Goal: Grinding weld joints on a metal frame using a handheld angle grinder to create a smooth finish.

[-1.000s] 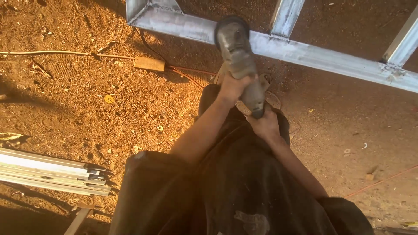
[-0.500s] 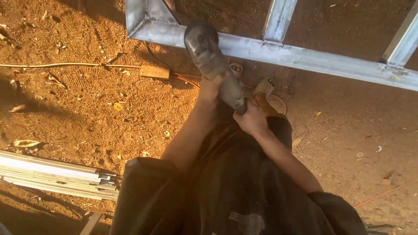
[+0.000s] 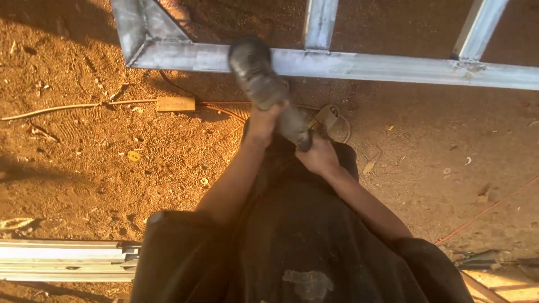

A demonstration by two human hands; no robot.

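A grey angle grinder (image 3: pixel 264 84) is held in both hands in front of my body. My left hand (image 3: pixel 263 122) grips its body just behind the head. My right hand (image 3: pixel 319 155) grips the rear handle, lower and to the right. The grinder's head overlaps the long horizontal bar of a grey metal frame (image 3: pixel 382 66) lying on the dirt; whether it touches the bar I cannot tell. The disc is not visible.
Cross bars (image 3: pixel 320 22) of the frame run away from me. A cord with a yellowish plug block (image 3: pixel 176 104) crosses the reddish dirt at left. Stacked metal bars (image 3: pixel 62 260) lie at lower left. An orange cable (image 3: pixel 483 213) runs at right.
The grinder and both hands have shifted left along the frame bar; the view has followed, so the frame's corner sits further into the picture.
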